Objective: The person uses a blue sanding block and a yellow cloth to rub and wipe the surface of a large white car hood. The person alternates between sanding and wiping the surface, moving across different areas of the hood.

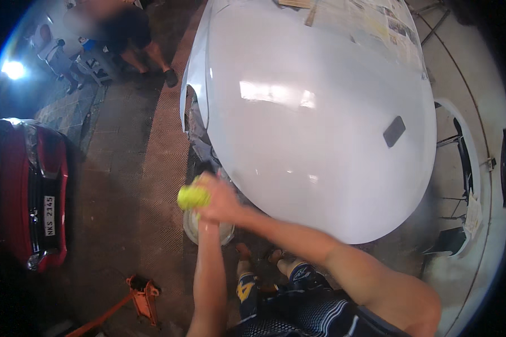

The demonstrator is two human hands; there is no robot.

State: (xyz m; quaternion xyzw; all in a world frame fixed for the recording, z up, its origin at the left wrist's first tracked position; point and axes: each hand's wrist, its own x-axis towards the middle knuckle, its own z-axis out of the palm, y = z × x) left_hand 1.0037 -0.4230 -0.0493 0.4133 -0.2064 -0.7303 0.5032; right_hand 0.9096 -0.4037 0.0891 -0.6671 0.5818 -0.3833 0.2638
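Observation:
My two hands meet in front of me, closed around a bunched yellow-green cloth (193, 196). My right hand (222, 197) crosses over from the right and is somewhat blurred. Its fingers wrap the cloth's right side. Most of my left hand (208, 219) is hidden behind the right hand and the cloth; its forearm rises from below. Under the hands stands a round, pale bucket (190, 229), partly covered by my arms. To the right spreads a glossy white car hood (320, 151), apart from my hands. A dark grey rectangular pad (394, 132) lies on it.
Printed paper sheets (371, 25) cover the hood's far end. A red car (48, 191) stands at the left, an orange floor jack (144, 295) at lower left. A white bumper (471, 168) is at the right. Another person (121, 28) is at far left.

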